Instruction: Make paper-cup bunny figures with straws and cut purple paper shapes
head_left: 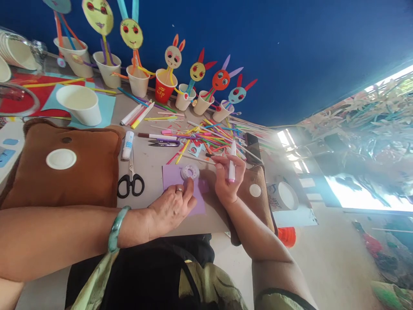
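Note:
A sheet of purple paper [171, 174] lies on the table before me, with a round white tape spool [189, 172] resting on it. My left hand [176, 204] is closed, its fingers bent over the paper and pressing at the spool's near edge; its thumb is hidden. To the right, my right hand [229, 178] is raised just above the table. Its curled fingers hold a white marker [232, 161] with a pink end, standing nearly upright. A small dark tip shows by its fingertips, too small to name. Black-handled scissors [130, 183] lie left of the paper.
A glue stick [127, 145], thread snips [164, 142] and a heap of coloured sticks [209, 133] lie behind my hands. Paper cups with face puppets [166, 84] line the blue wall. Brown cushions flank me, one at left [93, 172], one at right [256, 202].

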